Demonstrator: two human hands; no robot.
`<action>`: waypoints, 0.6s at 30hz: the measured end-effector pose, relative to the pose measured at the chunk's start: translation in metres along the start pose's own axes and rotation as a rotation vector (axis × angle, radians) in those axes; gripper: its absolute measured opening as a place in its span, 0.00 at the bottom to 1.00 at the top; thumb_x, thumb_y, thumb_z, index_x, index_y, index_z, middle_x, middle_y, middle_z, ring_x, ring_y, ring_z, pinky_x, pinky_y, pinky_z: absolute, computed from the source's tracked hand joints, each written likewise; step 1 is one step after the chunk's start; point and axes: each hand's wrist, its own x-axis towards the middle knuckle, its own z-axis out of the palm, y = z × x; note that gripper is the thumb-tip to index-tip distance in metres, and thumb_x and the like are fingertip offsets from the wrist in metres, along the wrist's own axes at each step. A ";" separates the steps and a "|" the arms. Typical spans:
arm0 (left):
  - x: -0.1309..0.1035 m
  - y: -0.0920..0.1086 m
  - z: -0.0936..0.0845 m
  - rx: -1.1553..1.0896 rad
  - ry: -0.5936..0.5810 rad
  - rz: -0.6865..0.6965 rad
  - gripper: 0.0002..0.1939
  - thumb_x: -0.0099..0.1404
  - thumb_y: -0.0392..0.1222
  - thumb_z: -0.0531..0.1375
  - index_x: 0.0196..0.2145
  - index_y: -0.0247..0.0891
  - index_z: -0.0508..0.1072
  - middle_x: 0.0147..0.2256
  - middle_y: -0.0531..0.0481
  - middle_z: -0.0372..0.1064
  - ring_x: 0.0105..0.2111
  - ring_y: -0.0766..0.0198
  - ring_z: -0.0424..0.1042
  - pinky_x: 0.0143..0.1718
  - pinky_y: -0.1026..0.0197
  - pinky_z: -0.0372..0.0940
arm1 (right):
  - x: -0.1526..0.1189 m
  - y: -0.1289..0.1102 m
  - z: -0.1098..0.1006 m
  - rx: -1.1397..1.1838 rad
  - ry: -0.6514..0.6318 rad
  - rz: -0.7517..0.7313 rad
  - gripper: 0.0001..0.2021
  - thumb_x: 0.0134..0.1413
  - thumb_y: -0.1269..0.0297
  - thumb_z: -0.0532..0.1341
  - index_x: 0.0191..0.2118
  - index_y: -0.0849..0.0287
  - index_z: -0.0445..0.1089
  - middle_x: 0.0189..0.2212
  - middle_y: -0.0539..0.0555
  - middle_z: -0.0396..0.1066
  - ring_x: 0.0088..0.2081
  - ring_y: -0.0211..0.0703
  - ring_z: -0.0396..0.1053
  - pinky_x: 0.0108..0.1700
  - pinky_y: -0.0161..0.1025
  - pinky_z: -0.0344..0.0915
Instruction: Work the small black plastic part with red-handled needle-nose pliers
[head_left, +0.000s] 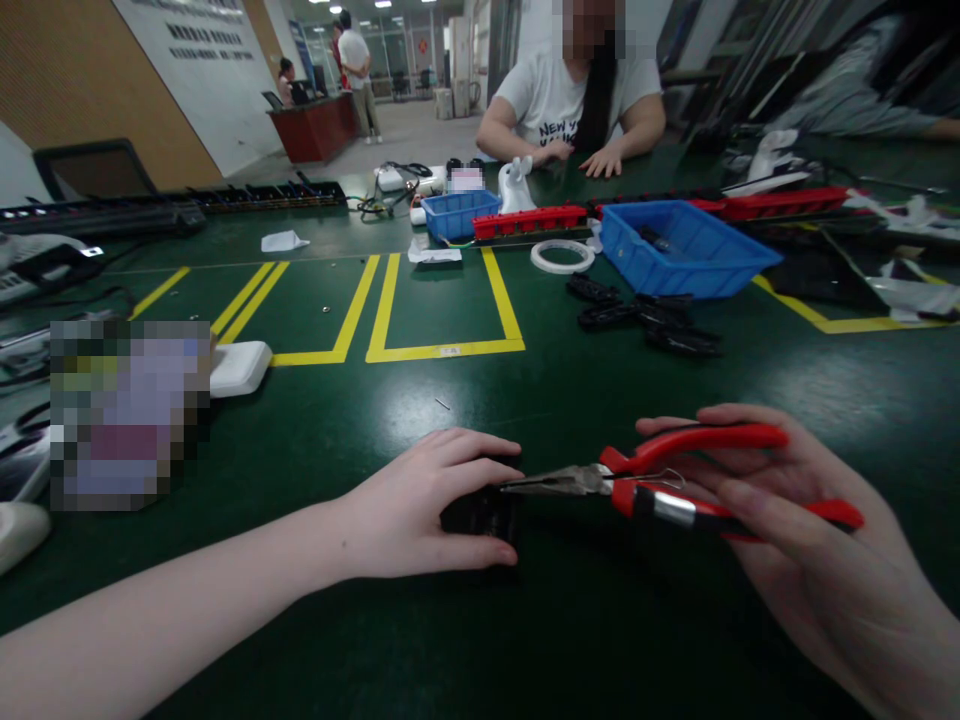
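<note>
My left hand (427, 505) is closed around a small black part (480, 515) on the green table, thumb in front and fingers behind, hiding much of it. My right hand (810, 540) grips a pair of red-handled needle-nose pliers (660, 480), palm turned up. The pliers' jaws (559, 483) point left, and their tip meets the upper right edge of the black part. Whether the jaws pinch anything there I cannot tell. A thin metal pin (442, 404) lies on the table beyond my left hand.
Beyond my hands lie several black parts (652, 318), a blue bin (686, 250) and a white tape roll (562, 257). A smaller blue bin (461, 212) stands farther back. At left are a blurred-out object (131, 420) and a white box (240, 368). Across the table sits a person (574, 110).
</note>
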 end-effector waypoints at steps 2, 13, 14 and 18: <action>0.000 -0.001 0.000 0.003 0.005 0.003 0.25 0.65 0.48 0.66 0.57 0.41 0.70 0.61 0.43 0.63 0.60 0.51 0.63 0.60 0.46 0.62 | 0.001 0.000 -0.001 0.011 -0.001 0.016 0.18 0.44 0.59 0.72 0.43 0.48 0.72 0.44 0.54 0.79 0.42 0.49 0.78 0.39 0.38 0.77; 0.000 -0.003 0.002 0.026 -0.006 0.017 0.25 0.65 0.50 0.65 0.57 0.40 0.70 0.61 0.44 0.63 0.60 0.52 0.63 0.60 0.48 0.62 | 0.004 0.004 -0.005 -0.026 -0.070 -0.025 0.19 0.45 0.55 0.71 0.44 0.49 0.72 0.42 0.54 0.79 0.40 0.51 0.79 0.38 0.39 0.77; -0.001 -0.003 0.002 0.029 -0.009 0.015 0.24 0.66 0.50 0.65 0.57 0.40 0.70 0.62 0.44 0.63 0.60 0.53 0.63 0.60 0.48 0.61 | 0.004 0.004 -0.006 -0.033 -0.074 -0.028 0.19 0.46 0.55 0.71 0.45 0.48 0.72 0.42 0.54 0.79 0.40 0.51 0.79 0.38 0.39 0.77; -0.001 -0.002 0.001 0.038 -0.015 0.023 0.24 0.66 0.49 0.64 0.57 0.41 0.70 0.62 0.44 0.62 0.60 0.53 0.62 0.60 0.48 0.61 | 0.003 0.006 -0.006 -0.041 -0.085 -0.036 0.18 0.47 0.57 0.71 0.45 0.47 0.71 0.43 0.53 0.79 0.40 0.50 0.79 0.38 0.39 0.77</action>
